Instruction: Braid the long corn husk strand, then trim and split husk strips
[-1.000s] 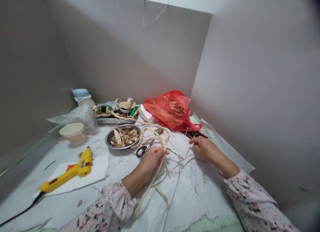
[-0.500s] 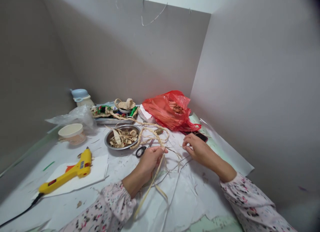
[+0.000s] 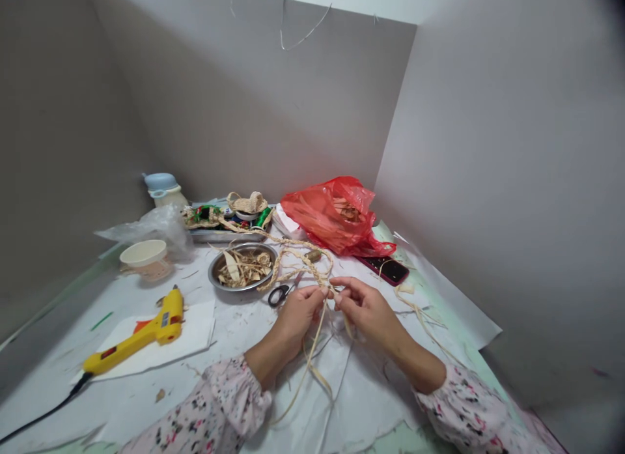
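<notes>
Fingertips of my left hand (image 3: 299, 314) pinch the near end of a braided straw cord (image 3: 293, 244), whose loops lie on the table beyond. Close against it, my right hand (image 3: 368, 311) is closed with thumb and forefinger on a straw strand at the same spot. Loose straw strands (image 3: 312, 366) hang from between the hands toward the table's front. Black-handled scissors (image 3: 278, 296) lie just beyond my left hand, partly hidden. More loose straw (image 3: 422, 314) lies to the right of my right hand.
Left of the hands is a metal bowl (image 3: 215, 271) of straw scraps. A yellow glue gun (image 3: 137, 339) rests on white paper, its cord running left. Behind are a paper cup (image 3: 146, 262), a metal tray (image 3: 224, 236), a red plastic bag (image 3: 317, 213) and a phone (image 3: 390, 270).
My right hand has come left from near the phone to meet my left hand. Loose straw now lies at the right, and the phone is more visible. My left hand keeps its pinch.
</notes>
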Motion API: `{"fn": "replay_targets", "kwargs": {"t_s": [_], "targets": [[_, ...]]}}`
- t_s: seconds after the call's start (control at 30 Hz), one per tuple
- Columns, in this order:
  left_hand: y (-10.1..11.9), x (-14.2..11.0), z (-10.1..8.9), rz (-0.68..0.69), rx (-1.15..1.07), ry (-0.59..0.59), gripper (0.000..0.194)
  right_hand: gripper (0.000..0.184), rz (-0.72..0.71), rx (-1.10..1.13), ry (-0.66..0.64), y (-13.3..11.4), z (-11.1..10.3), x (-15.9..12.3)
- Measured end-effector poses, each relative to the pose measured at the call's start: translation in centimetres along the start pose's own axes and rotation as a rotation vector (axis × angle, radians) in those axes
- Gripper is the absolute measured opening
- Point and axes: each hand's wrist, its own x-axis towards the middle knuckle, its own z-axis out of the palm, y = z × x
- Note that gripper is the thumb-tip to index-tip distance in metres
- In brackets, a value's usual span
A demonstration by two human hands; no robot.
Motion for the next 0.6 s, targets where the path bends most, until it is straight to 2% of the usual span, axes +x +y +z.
{"fn": "replay_targets", "kwargs": {"t_s": [0.23, 0.47, 0.6], "targets": [[0.0, 0.1, 0.0, -0.045, -0.167, -0.059, 0.036, 0.046, 0.043, 0.1, 0.031, 0.7, 1.6, -0.4], [-0.6, 0.5, -0.3, -0.116, -0.311, -0.146, 0.035, 0.054, 0.066, 0.227, -0.024, 1.4, 2.0, -0.6], [-0.5, 0.4, -0.3, -0.137, -0.332, -0.116, 0.034, 0.056, 0.054, 0.207, -0.004, 1.5, 2.2, -0.7]]}}
